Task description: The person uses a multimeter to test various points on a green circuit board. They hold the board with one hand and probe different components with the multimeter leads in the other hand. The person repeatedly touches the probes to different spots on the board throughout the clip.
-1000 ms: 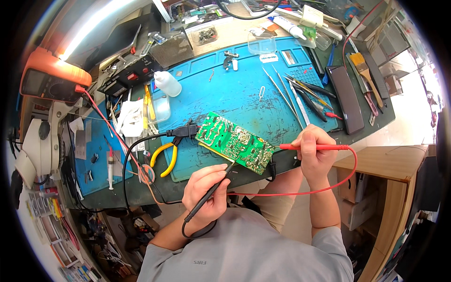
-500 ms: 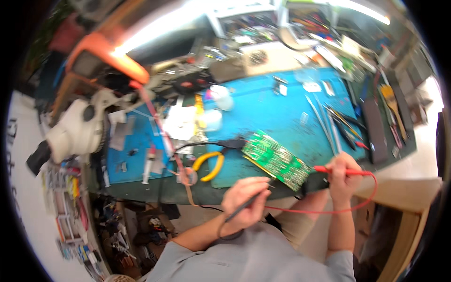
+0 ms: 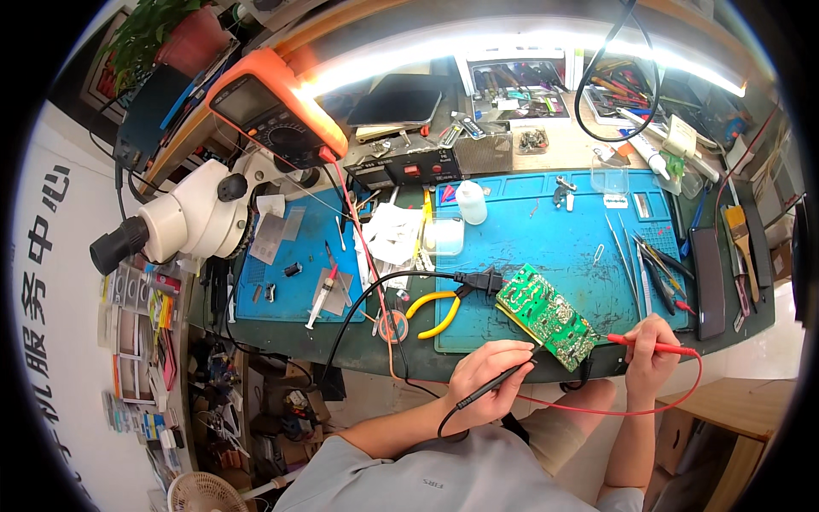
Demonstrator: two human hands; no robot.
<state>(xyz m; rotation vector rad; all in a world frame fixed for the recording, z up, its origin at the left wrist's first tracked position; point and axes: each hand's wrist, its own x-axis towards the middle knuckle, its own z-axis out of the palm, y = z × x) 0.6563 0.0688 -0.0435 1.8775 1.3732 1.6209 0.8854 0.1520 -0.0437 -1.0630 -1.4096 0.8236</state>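
Note:
A green circuit board [image 3: 546,316], solder side up, lies slanted at the front edge of the blue mat [image 3: 529,243]. My left hand [image 3: 485,380] is closed around a black test probe [image 3: 495,386], its tip by the board's lower left edge. In my right hand [image 3: 651,358] is a red test probe [image 3: 665,347], its tip pointing left at the board's right end; I cannot tell whether either tip touches. A black power cord's plug [image 3: 479,281] meets the board's upper left end. The orange multimeter [image 3: 277,111] stands at the back left, with a red lead plugged in.
Yellow-handled pliers [image 3: 437,314] and a solder-wick spool [image 3: 392,326] lie left of the board. Further left are a syringe [image 3: 322,299] and a white microscope [image 3: 192,213]. Tweezers [image 3: 621,256] and dark pliers [image 3: 659,280] lie at right. A white bottle [image 3: 470,203] stands behind.
The head view has shifted and sharpened, bringing the multimeter and more of the back into sight. Both hands keep their probes near the board, with little visible movement relative to it.

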